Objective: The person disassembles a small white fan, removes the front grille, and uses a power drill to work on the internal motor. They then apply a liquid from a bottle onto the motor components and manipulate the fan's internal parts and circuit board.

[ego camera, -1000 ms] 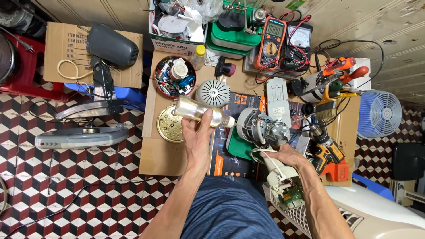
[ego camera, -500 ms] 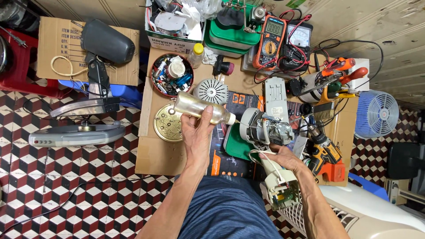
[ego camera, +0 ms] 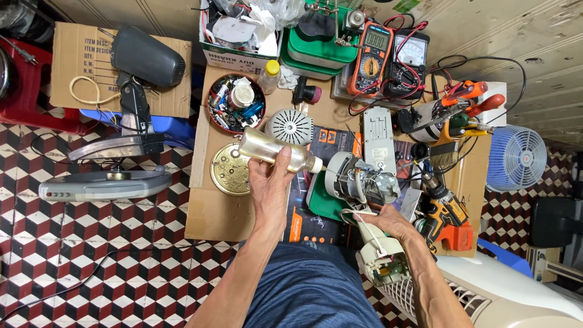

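On the cluttered cardboard-topped bench (ego camera: 212, 218), the left hand (ego camera: 270, 185) is wrapping its fingers around a clear oil bottle (ego camera: 276, 150), tipping its nozzle toward the fan motor (ego camera: 358, 179). The right hand (ego camera: 388, 225) is closing on the cream fan neck (ego camera: 379, 255). A hard squeeze could be flooding the windings or dripping onto the dark mat (ego camera: 303, 218).

A clear plastic oil bottle (ego camera: 276, 151) with pale yellowish liquid lies nearly level, its white nozzle tip pointing at the fan motor (ego camera: 358, 180). The motor, grey and silvery with exposed windings, sits just beside the nozzle, on its cream neck housing (ego camera: 379, 258).
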